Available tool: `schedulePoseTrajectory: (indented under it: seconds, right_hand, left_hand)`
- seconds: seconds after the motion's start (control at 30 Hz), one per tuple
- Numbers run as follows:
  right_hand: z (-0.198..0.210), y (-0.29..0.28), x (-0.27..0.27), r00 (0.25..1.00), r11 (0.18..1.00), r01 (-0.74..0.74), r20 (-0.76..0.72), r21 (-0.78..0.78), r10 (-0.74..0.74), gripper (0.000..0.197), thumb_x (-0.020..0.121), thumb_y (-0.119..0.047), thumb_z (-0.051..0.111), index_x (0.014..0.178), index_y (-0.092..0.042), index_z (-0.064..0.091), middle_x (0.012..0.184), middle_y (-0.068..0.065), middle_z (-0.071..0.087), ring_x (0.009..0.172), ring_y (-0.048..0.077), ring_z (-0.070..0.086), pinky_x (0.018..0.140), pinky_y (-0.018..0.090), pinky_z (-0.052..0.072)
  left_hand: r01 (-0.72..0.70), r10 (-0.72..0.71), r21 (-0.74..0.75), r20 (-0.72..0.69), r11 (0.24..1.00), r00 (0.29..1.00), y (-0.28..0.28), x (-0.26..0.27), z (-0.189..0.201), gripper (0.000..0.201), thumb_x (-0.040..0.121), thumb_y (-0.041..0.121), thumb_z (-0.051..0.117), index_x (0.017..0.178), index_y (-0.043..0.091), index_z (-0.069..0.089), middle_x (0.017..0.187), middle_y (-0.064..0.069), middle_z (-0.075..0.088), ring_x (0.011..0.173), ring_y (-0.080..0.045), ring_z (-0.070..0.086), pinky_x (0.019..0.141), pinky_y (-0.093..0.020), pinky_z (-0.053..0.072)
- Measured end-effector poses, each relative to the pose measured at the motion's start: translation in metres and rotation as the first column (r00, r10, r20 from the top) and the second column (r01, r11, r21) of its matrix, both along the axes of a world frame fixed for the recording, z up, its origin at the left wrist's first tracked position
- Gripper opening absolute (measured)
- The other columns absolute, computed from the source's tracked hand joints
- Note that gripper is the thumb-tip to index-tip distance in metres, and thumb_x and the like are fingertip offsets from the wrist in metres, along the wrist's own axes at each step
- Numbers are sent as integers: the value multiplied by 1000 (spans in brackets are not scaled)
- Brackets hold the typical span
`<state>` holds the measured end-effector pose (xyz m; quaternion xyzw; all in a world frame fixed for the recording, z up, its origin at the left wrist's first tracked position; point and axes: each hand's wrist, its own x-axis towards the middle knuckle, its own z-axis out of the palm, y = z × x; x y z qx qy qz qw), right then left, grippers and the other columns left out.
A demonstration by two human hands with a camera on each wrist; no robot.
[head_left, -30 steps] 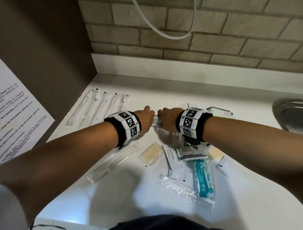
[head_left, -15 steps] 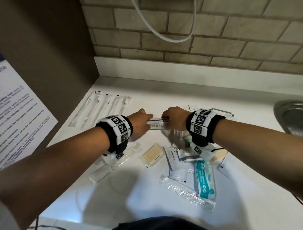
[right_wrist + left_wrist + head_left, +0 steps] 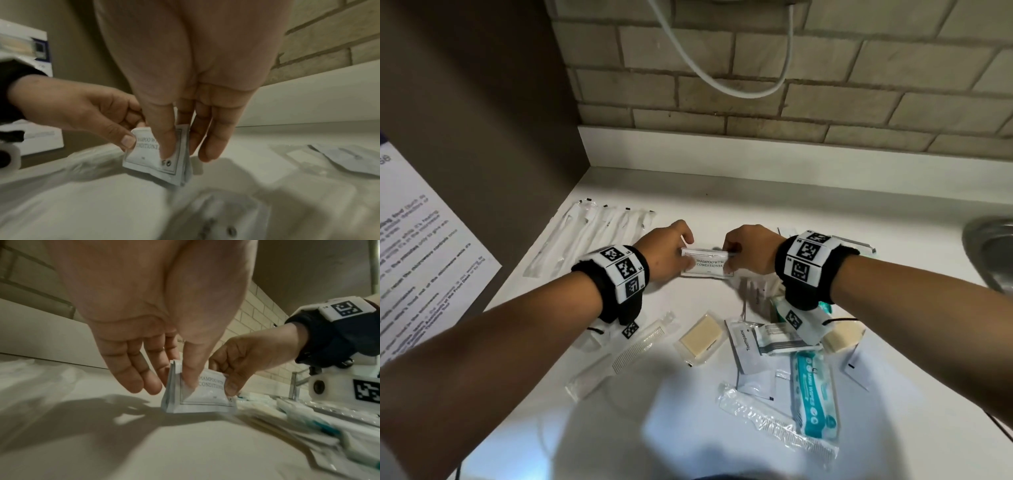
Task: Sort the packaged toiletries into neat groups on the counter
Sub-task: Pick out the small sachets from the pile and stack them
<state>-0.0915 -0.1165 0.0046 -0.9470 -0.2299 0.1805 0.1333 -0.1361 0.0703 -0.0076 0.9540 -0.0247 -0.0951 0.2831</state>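
A small stack of white shampoo-with-conditioner sachets [image 3: 708,266] [image 3: 202,396] [image 3: 158,154] stands on edge on the white counter [image 3: 774,212]. My left hand [image 3: 671,251] pinches its left end between thumb and fingers [image 3: 190,369]. My right hand [image 3: 748,248] pinches its right end the same way [image 3: 164,139]. In the head view, loose packets lie nearer me: a wrapped comb [image 3: 626,356], a soap bar [image 3: 701,335], a toothpaste sachet [image 3: 743,346], a teal wipes pack [image 3: 815,397] and another comb [image 3: 777,421].
A row of several clear-wrapped sticks [image 3: 589,236] lies at the back left by the brown side wall. A steel sink rim [image 3: 989,253] is at the right. A second soap bar [image 3: 842,337] and white sachet [image 3: 858,368] lie right of the pile.
Both hands have drawn slightly toward me and apart, and the sachet stack between them now shows its printed face, held upright on the counter.
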Motion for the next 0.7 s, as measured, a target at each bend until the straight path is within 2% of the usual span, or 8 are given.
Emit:
schedulePoseTrajectory:
  seconds: [0.07,0.13,0.27,0.4,0.53,0.6,0.63,0.7]
  right_hand:
    - [4,2,11,997,999,44,-59,28,-42,18,79,-23,73,87,-19,58,79,-2,59,73,15,53,59,24,36]
    - [6,4,25,983,987,117,-155,109,-99,16,77,-16,73,82,-16,57,71,1,63,61,11,54,55,21,42]
    - [6,10,52,924,920,301,-314,252,-217,15,80,-2,68,86,-8,56,71,10,66,56,17,60,64,27,56]
    - [1,17,77,893,885,387,-347,260,-288,19,78,-2,69,78,-12,52,75,14,65,59,20,60,81,41,58]
    - [-5,21,93,875,885,415,-358,210,-325,16,77,-5,67,92,-3,64,67,9,66,61,17,61,87,40,57]
    - [-11,23,98,871,892,415,-362,181,-331,30,78,-4,66,105,8,67,63,8,65,59,15,60,82,35,57]
    - [-13,24,99,869,893,415,-368,175,-332,29,78,-4,66,105,9,67,58,6,65,54,13,60,75,31,58]
    - [-17,26,100,866,891,422,-365,170,-341,14,78,-4,66,91,-2,70,46,-1,63,43,8,59,63,25,57]
  left_hand:
    - [-36,36,-63,-10,997,999,4,11,3,36,86,22,69,113,14,48,80,7,53,71,-16,54,67,-27,40]
    - [-72,69,-114,-30,991,997,8,24,7,39,85,23,70,114,13,47,75,8,53,69,-14,53,66,-26,41]
    - [-161,151,-147,-76,976,986,13,54,9,49,84,28,72,122,13,45,82,4,59,80,-16,58,70,-25,41]
    - [-261,255,-115,-63,958,965,15,85,2,55,79,35,75,122,14,47,100,-2,65,96,-21,62,87,-29,46]
    - [-308,304,-60,-62,950,950,13,105,-5,55,76,39,77,116,14,50,113,-7,62,102,-25,62,91,-33,49]
    - [-307,303,-38,-74,951,950,12,110,-10,53,74,38,79,113,14,51,116,-8,62,102,-26,63,90,-33,50]
    - [-306,303,-28,-81,951,949,11,113,-11,52,74,37,79,113,14,52,117,-8,62,102,-26,63,90,-33,51]
    - [-316,313,-22,-86,949,946,10,115,-14,51,75,35,79,112,13,53,118,-8,63,102,-26,64,90,-32,51]
